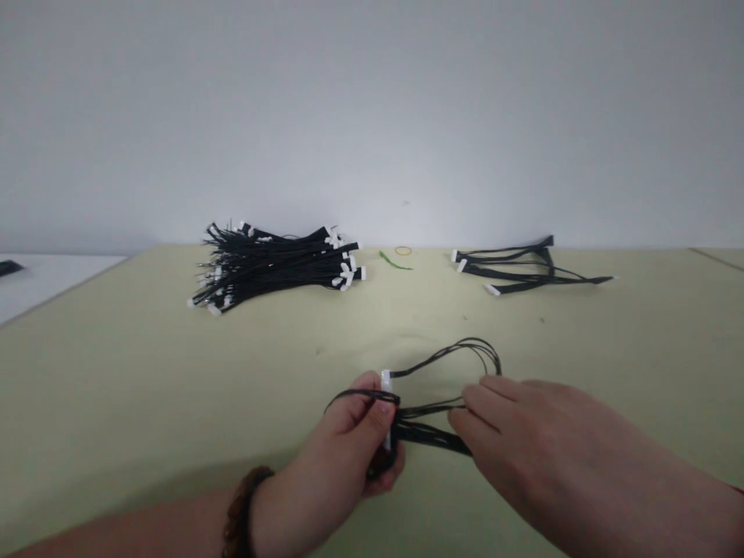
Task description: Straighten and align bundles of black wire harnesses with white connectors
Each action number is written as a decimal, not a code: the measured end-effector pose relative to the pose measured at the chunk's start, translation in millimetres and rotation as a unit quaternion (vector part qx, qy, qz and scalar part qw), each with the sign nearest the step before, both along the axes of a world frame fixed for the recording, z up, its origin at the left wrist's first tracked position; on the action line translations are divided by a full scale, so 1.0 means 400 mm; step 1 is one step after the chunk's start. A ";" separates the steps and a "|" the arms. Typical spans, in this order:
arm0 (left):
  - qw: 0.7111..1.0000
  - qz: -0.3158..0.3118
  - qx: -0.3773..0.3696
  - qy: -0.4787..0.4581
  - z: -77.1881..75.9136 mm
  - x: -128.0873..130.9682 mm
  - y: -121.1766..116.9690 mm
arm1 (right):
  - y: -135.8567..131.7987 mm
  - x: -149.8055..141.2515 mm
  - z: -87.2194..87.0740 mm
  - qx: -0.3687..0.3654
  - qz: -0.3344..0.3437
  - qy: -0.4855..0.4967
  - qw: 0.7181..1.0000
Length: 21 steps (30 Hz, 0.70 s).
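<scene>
Near the front of the table, my left hand (349,446) pinches a black wire harness (433,436) at its white connector (386,380), thumb on top. Several thin wires run from there to the right, and one bundle arches up in a loop. Another short strand lies over the left index finger. My right hand (523,434) is closed around the wires at the right end of the harness. Its fingertips cover that end, so what lies inside the grip is partly hidden.
A large pile of black wire harnesses (279,263) with white connectors lies at the back left. Several more harnesses (523,267) rest at the back right. Between them are a green strip (395,262) and a yellowish rubber band (403,250). A pale wall (372,116) rises behind the table (145,372).
</scene>
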<state>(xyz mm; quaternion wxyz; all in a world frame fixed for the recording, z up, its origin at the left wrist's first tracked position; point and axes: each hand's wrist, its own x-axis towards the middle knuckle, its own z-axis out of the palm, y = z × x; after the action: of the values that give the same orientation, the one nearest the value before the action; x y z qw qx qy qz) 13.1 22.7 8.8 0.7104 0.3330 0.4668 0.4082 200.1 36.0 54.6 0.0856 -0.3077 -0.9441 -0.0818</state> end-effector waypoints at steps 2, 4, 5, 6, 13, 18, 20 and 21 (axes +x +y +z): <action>0.999 -0.028 0.015 -0.004 0.006 -0.001 -0.002 | 0.004 -0.003 -0.010 -0.040 0.006 0.030 0.999; 0.997 -0.064 0.034 -0.004 0.012 -0.004 -0.005 | 0.006 -0.008 -0.011 -0.113 0.003 0.063 0.992; 0.995 -0.083 0.049 -0.005 0.014 -0.006 -0.008 | 0.006 -0.011 -0.007 -0.156 -0.007 0.079 0.985; 0.993 -0.099 0.065 -0.007 0.017 -0.009 -0.011 | 0.006 -0.014 0.000 -0.198 -0.020 0.094 0.975; 0.982 -0.145 0.121 -0.014 0.018 -0.021 -0.025 | -0.007 -0.027 0.027 -0.335 -0.046 0.138 0.931; 0.981 -0.152 0.115 -0.029 0.007 -0.023 -0.023 | -0.014 -0.030 0.025 -0.359 -0.064 0.146 0.919; 0.981 -0.152 0.110 -0.042 0.005 -0.023 -0.020 | -0.013 -0.034 0.029 -0.352 -0.061 0.176 0.917; 0.982 -0.150 0.107 -0.049 0.005 -0.023 -0.019 | -0.013 -0.035 0.032 -0.345 -0.060 0.188 0.917</action>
<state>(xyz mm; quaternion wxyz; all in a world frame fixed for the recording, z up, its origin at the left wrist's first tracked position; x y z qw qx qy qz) 4.0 15.2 10.9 0.7457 0.4529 0.3299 0.3606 186.0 30.9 67.5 0.1449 -0.3842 -0.8597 0.3038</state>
